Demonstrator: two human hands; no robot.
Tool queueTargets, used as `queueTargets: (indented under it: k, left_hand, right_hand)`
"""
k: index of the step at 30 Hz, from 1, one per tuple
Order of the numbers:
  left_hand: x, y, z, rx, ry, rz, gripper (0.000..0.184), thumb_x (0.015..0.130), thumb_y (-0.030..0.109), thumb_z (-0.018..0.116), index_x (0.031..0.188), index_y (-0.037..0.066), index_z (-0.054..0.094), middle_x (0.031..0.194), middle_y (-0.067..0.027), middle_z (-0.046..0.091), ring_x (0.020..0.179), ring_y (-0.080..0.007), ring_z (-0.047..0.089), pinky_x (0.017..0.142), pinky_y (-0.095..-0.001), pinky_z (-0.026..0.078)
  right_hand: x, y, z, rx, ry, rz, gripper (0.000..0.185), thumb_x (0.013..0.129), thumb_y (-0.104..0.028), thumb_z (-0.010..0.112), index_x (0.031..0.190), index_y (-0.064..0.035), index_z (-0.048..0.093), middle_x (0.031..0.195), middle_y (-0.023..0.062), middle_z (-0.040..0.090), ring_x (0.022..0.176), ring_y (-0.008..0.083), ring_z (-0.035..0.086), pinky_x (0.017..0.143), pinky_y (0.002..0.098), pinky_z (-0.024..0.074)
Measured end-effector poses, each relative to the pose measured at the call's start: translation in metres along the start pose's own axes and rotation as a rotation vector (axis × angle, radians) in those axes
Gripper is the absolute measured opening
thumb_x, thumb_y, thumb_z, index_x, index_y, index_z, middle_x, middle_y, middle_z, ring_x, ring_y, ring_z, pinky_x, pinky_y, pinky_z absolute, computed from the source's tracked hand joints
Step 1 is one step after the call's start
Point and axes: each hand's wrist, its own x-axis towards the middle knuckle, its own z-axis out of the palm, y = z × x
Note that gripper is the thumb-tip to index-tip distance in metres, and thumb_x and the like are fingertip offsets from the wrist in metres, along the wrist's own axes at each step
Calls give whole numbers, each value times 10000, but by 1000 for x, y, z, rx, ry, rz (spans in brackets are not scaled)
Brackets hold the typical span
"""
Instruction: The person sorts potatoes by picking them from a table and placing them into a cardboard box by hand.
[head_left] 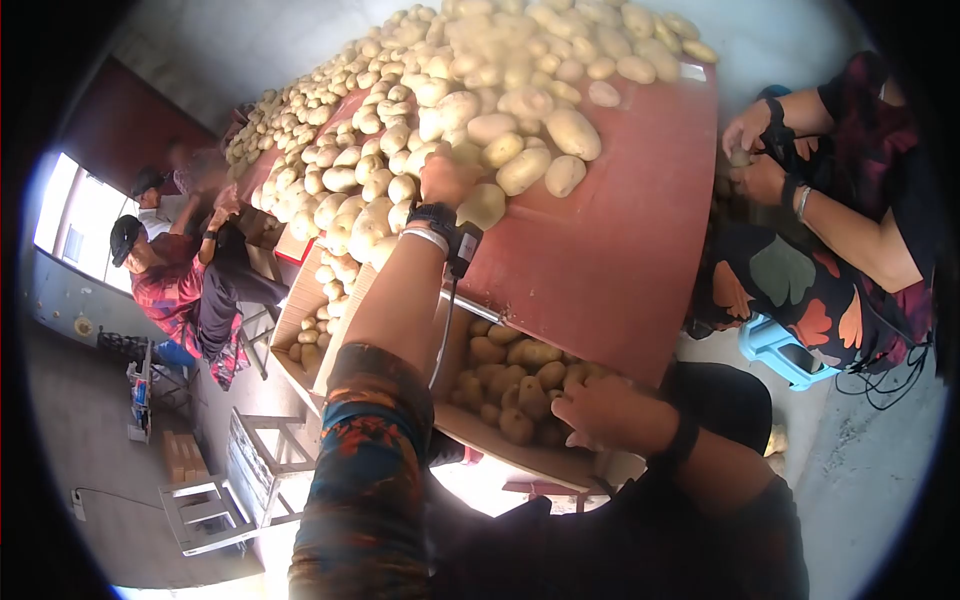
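Observation:
My left hand point(448, 178) reaches onto the heap of potatoes point(340, 178) on the red table point(590, 250). A flat-looking potato point(481, 207) lies beside it. Its fingers blend into the heap, so what they hold, if anything, is unclear. Over the right side of a cardboard box point(480, 437) is my right hand point(612, 412), its fingers apart and slightly bent, with no held object showing. Potatoes point(518, 395) fill much of that box, right by the fingertips.
Another open box point(292, 325) with potatoes stands to the left. At the right, a co-worker's hands point(757, 160) are near the table edge, above a light blue stool point(785, 352). More people sit at the far left, beyond a wooden stool point(250, 470).

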Motion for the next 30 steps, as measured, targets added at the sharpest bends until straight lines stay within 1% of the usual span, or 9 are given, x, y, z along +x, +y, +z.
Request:
queueTargets:
  k: [3, 5, 6, 9, 13, 21, 22, 25, 30]
  left_hand:
    - [-2, 5, 7, 301, 54, -40, 565, 608, 308, 743, 1063, 15, 582, 1062, -214, 594, 995, -318, 583, 843, -403, 469]
    - [1, 6, -6, 48, -126, -165, 564, 612, 295, 735, 1064, -4, 579, 1036, -230, 601, 953, -343, 594, 810, -393, 482]
    - [0, 4, -12, -172, -146, -158, 590, 640, 288, 740, 1064, -81, 557, 966, -157, 632, 925, -221, 600, 789, -310, 477]
    - [-25, 7, -45, -678, -420, -203, 571, 657, 213, 722, 1104, -88, 533, 1002, -135, 619, 926, -192, 590, 793, -285, 477]
    - [-54, 8, -57, -688, -542, -133, 592, 674, 137, 693, 1171, -98, 474, 1045, -139, 598, 923, -190, 588, 838, -267, 459]
    - [-95, 25, -52, -510, -628, -90, 592, 630, 99, 753, 1165, 12, 516, 1031, -95, 590, 944, -153, 560, 797, -249, 467]
    - [-82, -3, -26, -382, -569, 106, 602, 615, 89, 769, 1158, 12, 518, 1012, -79, 585, 946, -154, 561, 818, -257, 473]
    - [-89, 11, -34, 14, -544, 268, 660, 610, 185, 773, 1194, 8, 524, 1253, -199, 382, 1036, -312, 540, 892, -325, 466]
    - [-117, 28, -40, 114, -460, 82, 613, 621, 287, 761, 1176, 95, 584, 1397, -186, 311, 1148, -316, 469, 959, -347, 409]
  right_hand:
    - [0, 3, 2, 15, 3, -11, 343, 722, -324, 688, 880, -52, 551, 853, 113, 571, 792, 282, 611, 608, 408, 485]
    - [0, 3, 5, 36, 33, -35, 338, 723, -324, 688, 873, -55, 549, 840, 108, 574, 785, 282, 612, 610, 412, 483]
    - [0, 2, 5, 29, 24, -21, 334, 721, -322, 688, 865, -55, 548, 834, 105, 574, 780, 281, 612, 612, 416, 480]
    - [3, 2, 5, 36, -3, 10, 330, 712, -315, 694, 849, -55, 545, 829, 102, 574, 777, 283, 610, 621, 419, 476]
    - [9, 6, 23, 37, 6, -20, 330, 691, -295, 711, 830, -47, 544, 807, 106, 576, 777, 296, 602, 635, 417, 473]
    - [9, 3, 8, 61, 21, -23, 293, 683, -270, 717, 789, -39, 571, 769, 115, 586, 732, 298, 608, 612, 402, 482]
    - [9, 4, 8, 79, -11, -21, 284, 686, -270, 714, 782, -41, 576, 774, 115, 585, 730, 297, 609, 607, 398, 484]
    - [10, 18, 16, 52, 33, -58, 320, 693, -276, 703, 859, -41, 563, 795, 119, 584, 760, 305, 604, 631, 397, 476]
    - [16, 19, 25, 145, -81, 55, 389, 666, -302, 722, 943, -91, 548, 888, 156, 582, 815, 348, 592, 685, 418, 461]
